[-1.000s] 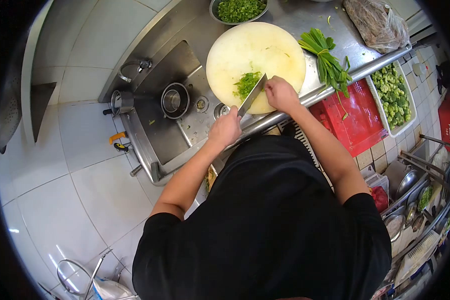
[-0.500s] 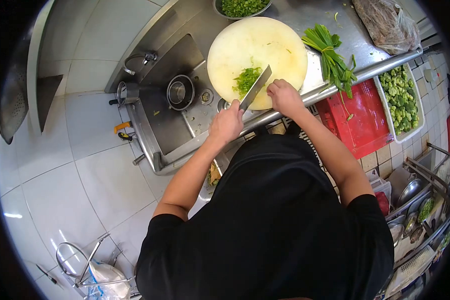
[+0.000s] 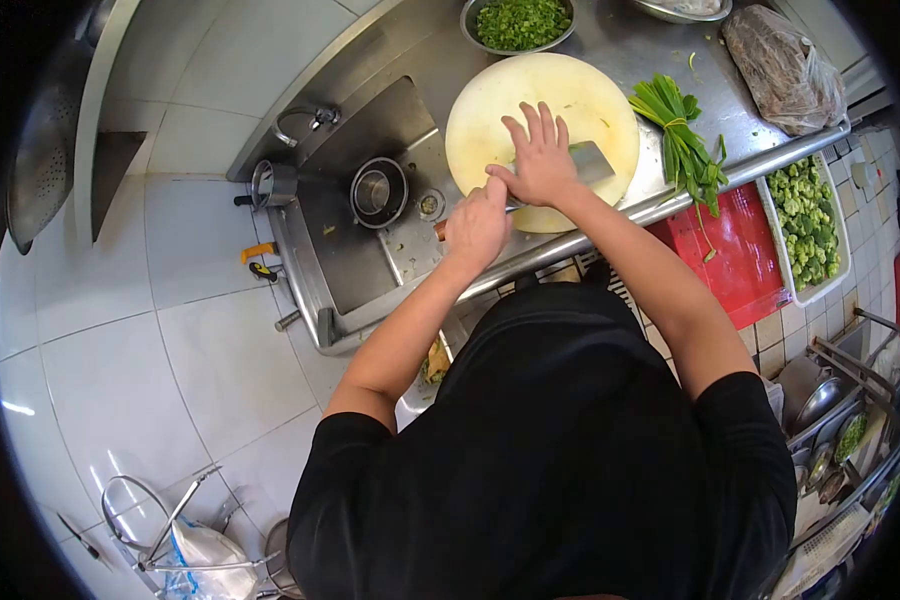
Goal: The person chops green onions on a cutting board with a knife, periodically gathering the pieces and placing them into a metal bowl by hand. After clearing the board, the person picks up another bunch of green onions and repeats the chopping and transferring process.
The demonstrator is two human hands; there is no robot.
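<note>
My left hand (image 3: 478, 228) is closed around the handle of a cleaver (image 3: 593, 163), whose blade reaches rightward across the round cutting board (image 3: 490, 110). Over the middle of that board is my right hand (image 3: 542, 168), palm down with its fingers spread, lying across the near part of the blade. Whether it presses on the steel or hovers just above cannot be made out. The chopped greens are almost wholly hidden beneath my right hand and the blade. A bunch of long green leaves (image 3: 682, 140) lies right of the board.
A metal bowl of chopped greens (image 3: 520, 25) stands behind the board, and a plastic-bagged bundle (image 3: 785, 70) lies at the back right. To the left is a steel sink (image 3: 345, 265) holding a dark pot (image 3: 379, 193). Below the counter edge are a red crate (image 3: 735, 245) and a tub of broccoli (image 3: 806, 220).
The cleaver has turned from tilted upright to lying lower and pointing right. My right hand has opened and moved left over the blade. The view has shifted slightly.
</note>
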